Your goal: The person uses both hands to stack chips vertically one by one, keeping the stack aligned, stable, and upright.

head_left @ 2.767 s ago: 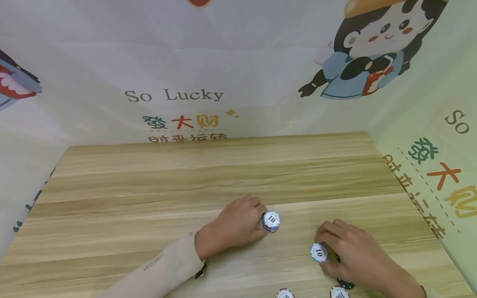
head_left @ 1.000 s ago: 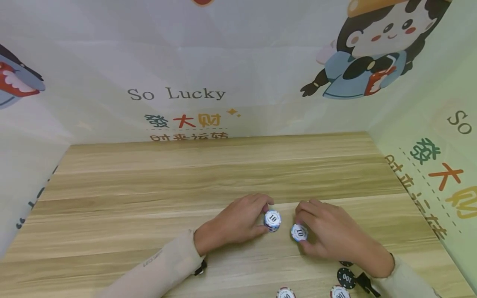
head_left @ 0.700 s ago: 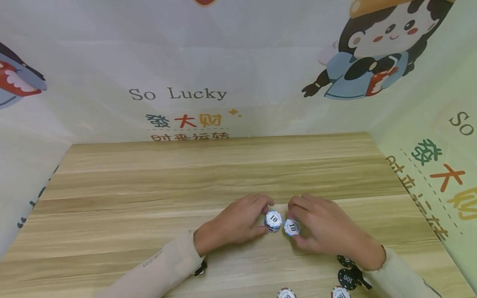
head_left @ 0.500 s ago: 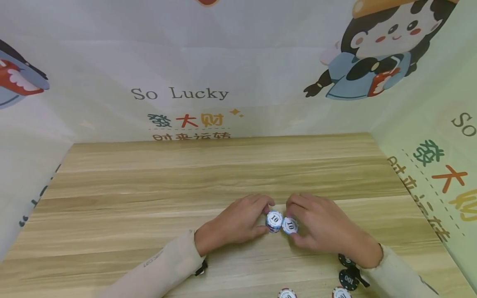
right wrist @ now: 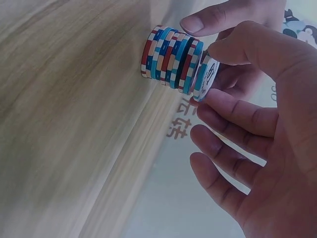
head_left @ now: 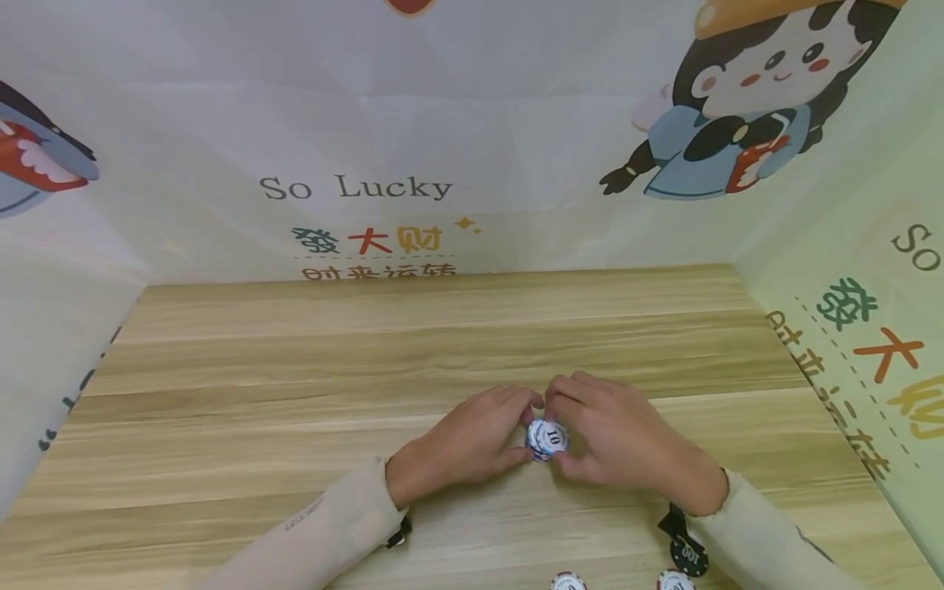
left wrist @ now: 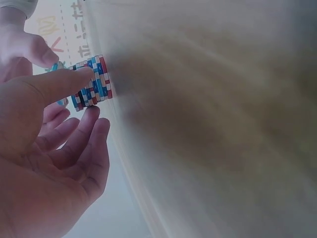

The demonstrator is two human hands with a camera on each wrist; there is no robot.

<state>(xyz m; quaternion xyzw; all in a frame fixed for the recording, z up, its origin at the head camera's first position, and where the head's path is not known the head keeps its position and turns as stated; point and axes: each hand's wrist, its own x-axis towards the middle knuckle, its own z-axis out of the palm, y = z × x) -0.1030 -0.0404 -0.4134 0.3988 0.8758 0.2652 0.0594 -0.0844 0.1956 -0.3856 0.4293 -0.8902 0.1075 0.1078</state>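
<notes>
A stack of poker chips point(right wrist: 168, 59) with red, blue, black and white edges stands on the wooden table. My left hand point(head_left: 472, 434) grips its sides between thumb and fingers; in the left wrist view the thumb lies across the stack point(left wrist: 90, 96). Just above its top, my right hand point(head_left: 619, 430) pinches one white and light-blue poker chip point(head_left: 553, 439) marked 10. In the right wrist view this chip point(right wrist: 207, 79) is slightly tilted, its edge close to the top chip; whether they touch I cannot tell.
Near the table's front edge lie a black poker chip point(head_left: 689, 559) marked 100 and two red-edged white chips, one to the left point(head_left: 569, 583) and one to the right point(head_left: 675, 582). A printed sheet point(head_left: 516, 164) walls the table point(head_left: 369, 344) at the back and sides.
My right hand has carried its 10 chip from beside the black chips leftward and away from me, up over the stack. The left hand stays at the stack.
</notes>
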